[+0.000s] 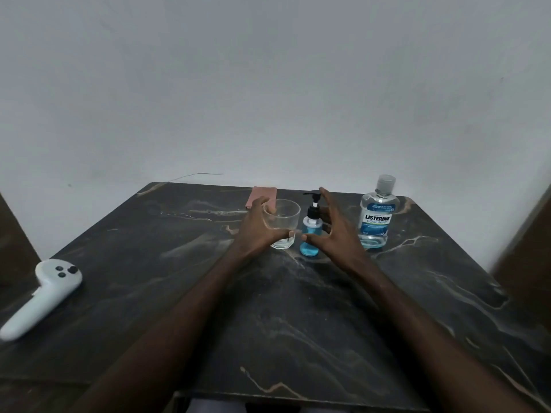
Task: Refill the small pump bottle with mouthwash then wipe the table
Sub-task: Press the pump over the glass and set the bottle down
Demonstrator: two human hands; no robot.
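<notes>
At frame centre, your left hand [258, 231] curls round the glass [284, 217], likely steadying it; your right hand [334, 234] spreads open beside the pump bottle [310, 245], ready to grasp.

A dark stone-look table [298, 308], veined in pale tan and grey, carries a smooth, faintly glossy finish. At its far side stand a clear glass [283, 219], a small pump bottle [310, 234] of see-through plastic with a black plastic pump head, and, to the right, a clear plastic mouthwash bottle [375, 216] with a glossy blue label and translucent cap. A folded pink cloth [262, 193] looks soft and matt. Near left, a white controller [44, 293] shows smooth plastic with black buttons. The pale wall [268, 84] is matt.
</notes>
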